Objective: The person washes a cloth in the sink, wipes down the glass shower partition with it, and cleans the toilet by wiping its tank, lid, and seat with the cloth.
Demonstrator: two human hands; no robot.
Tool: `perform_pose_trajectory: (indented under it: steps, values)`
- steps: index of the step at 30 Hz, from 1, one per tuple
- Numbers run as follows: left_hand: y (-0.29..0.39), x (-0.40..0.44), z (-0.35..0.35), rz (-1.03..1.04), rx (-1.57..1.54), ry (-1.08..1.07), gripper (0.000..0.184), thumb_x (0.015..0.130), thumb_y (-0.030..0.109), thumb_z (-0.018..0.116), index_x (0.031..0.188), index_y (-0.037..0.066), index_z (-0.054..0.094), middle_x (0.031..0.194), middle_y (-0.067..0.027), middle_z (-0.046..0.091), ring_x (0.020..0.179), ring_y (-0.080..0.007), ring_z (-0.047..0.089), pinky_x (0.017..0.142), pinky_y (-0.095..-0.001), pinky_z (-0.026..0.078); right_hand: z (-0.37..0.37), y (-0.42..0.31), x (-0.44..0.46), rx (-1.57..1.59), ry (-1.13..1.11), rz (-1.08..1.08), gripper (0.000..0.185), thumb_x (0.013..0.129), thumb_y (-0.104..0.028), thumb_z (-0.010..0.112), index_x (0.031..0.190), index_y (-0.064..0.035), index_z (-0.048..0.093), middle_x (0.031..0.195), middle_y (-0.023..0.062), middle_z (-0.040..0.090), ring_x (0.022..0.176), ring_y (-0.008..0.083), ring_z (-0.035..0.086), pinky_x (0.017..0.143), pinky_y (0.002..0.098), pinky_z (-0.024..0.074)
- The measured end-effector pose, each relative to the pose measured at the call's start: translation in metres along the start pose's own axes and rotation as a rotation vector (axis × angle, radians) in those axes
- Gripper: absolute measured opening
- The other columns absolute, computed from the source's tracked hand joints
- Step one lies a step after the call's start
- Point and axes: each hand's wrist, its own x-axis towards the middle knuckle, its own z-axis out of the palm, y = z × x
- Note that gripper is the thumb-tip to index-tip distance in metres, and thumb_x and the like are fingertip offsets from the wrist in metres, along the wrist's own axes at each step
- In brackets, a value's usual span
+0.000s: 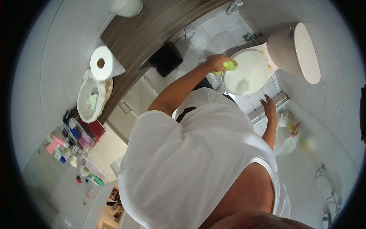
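My left hand [219, 64] is closed around a yellow-green cloth [230, 65], slightly blurred, at the near-left edge of the toilet lid [248, 72]. The white oval lid lies down over the bowl, and a grey shadow falls across it. My right hand [269, 107] hangs to the right of the toilet, close to the bathtub rim [284, 100]. Its fingers are spread and hold nothing.
The toilet tank [284, 49] stands behind the lid. Bottles [288, 129] are grouped in the bathtub at right. A black bin [166, 59] is on the tiled floor. On the left are a toilet roll [102, 63], a basket [89, 97] and a cluttered washbasin counter [110, 149].
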Motion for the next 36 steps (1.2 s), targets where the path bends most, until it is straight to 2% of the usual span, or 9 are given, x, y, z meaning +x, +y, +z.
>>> perform_pose_trajectory:
  steps: [2,5,6,9,12,15,25,33,36]
  values:
    - [-0.043,-0.002,-0.011,-0.106,0.044,0.029,0.063,0.060,0.016,0.073,0.120,0.022,0.056,0.108,-0.0139,0.061,0.100,-0.0307,0.059,0.084,-0.0390,0.047,0.020,0.025,-0.007,0.203,-0.034,0.122,0.048,0.082,-0.028,0.063,0.124,-0.0067,0.053,0.107,0.0246,0.060,0.099,0.0356,0.059,0.083,0.0388,0.0468]
    - [-0.096,-0.002,-0.024,-0.267,0.112,0.019,0.064,0.062,0.020,0.073,0.122,0.024,0.053,0.109,-0.0142,0.060,0.098,-0.0294,0.060,0.084,-0.0404,0.048,0.056,0.047,-0.036,0.280,-0.106,0.289,0.048,0.081,-0.031,0.063,0.121,-0.0054,0.055,0.097,0.0220,0.064,0.094,0.0353,0.061,0.080,0.0382,0.0480]
    - [-0.106,-0.003,-0.029,-0.292,0.122,0.013,0.064,0.062,0.021,0.074,0.123,0.024,0.053,0.109,-0.0138,0.060,0.099,-0.0296,0.059,0.085,-0.0406,0.048,0.071,0.053,-0.049,0.231,-0.120,0.257,0.047,0.082,-0.033,0.063,0.118,-0.0043,0.056,0.090,0.0188,0.066,0.085,0.0321,0.064,0.075,0.0356,0.0492]
    - [-0.133,-0.004,-0.042,-0.374,0.159,-0.010,0.065,0.064,0.022,0.074,0.124,0.023,0.051,0.111,-0.0129,0.060,0.102,-0.0298,0.058,0.087,-0.0411,0.047,0.117,0.067,-0.078,0.481,-0.209,0.522,0.041,0.082,-0.026,0.064,0.116,-0.0062,0.057,0.085,0.0117,0.065,0.066,0.0196,0.060,0.057,0.0336,0.0488]
    - [-0.152,0.004,-0.044,-0.436,0.200,-0.051,0.065,0.065,0.024,0.074,0.125,0.022,0.050,0.112,-0.0123,0.059,0.105,-0.0298,0.057,0.088,-0.0417,0.047,0.128,0.039,-0.098,0.685,-0.289,0.717,0.039,0.083,-0.023,0.063,0.118,-0.0092,0.056,0.087,0.0071,0.065,0.061,0.0154,0.056,0.049,0.0333,0.0457]
    - [-0.146,0.007,-0.052,-0.443,0.209,-0.081,0.066,0.065,0.026,0.074,0.125,0.022,0.049,0.113,-0.0128,0.059,0.107,-0.0301,0.056,0.090,-0.0420,0.046,0.152,0.039,-0.107,0.778,-0.315,0.786,0.039,0.083,-0.022,0.063,0.120,-0.0117,0.055,0.088,0.0039,0.063,0.059,0.0129,0.052,0.046,0.0294,0.0430]
    - [-0.127,0.033,-0.037,-0.293,0.139,-0.143,0.065,0.063,0.027,0.074,0.124,0.018,0.051,0.110,-0.0150,0.062,0.102,-0.0321,0.059,0.087,-0.0399,0.046,0.124,-0.004,-0.096,0.859,-0.097,0.665,0.039,0.084,-0.022,0.057,0.118,-0.0043,0.055,0.082,0.0054,0.059,0.064,0.0123,0.052,0.049,0.0247,0.0391]
    - [-0.105,0.046,-0.021,-0.228,0.120,-0.282,0.059,0.066,0.030,0.074,0.119,0.014,0.054,0.110,-0.0143,0.062,0.102,-0.0313,0.059,0.086,-0.0388,0.046,0.142,-0.004,-0.121,0.745,-0.062,0.670,0.039,0.083,-0.026,0.058,0.117,-0.0075,0.057,0.091,0.0119,0.064,0.070,0.0158,0.061,0.056,0.0299,0.0484]
    - [-0.103,0.045,-0.016,-0.193,0.166,-0.315,0.057,0.066,0.028,0.074,0.117,0.012,0.055,0.107,-0.0146,0.063,0.100,-0.0317,0.060,0.084,-0.0391,0.047,0.170,0.003,-0.141,0.649,0.013,0.504,0.037,0.082,-0.026,0.059,0.113,-0.0060,0.059,0.095,0.0156,0.065,0.072,0.0206,0.063,0.062,0.0335,0.0506]
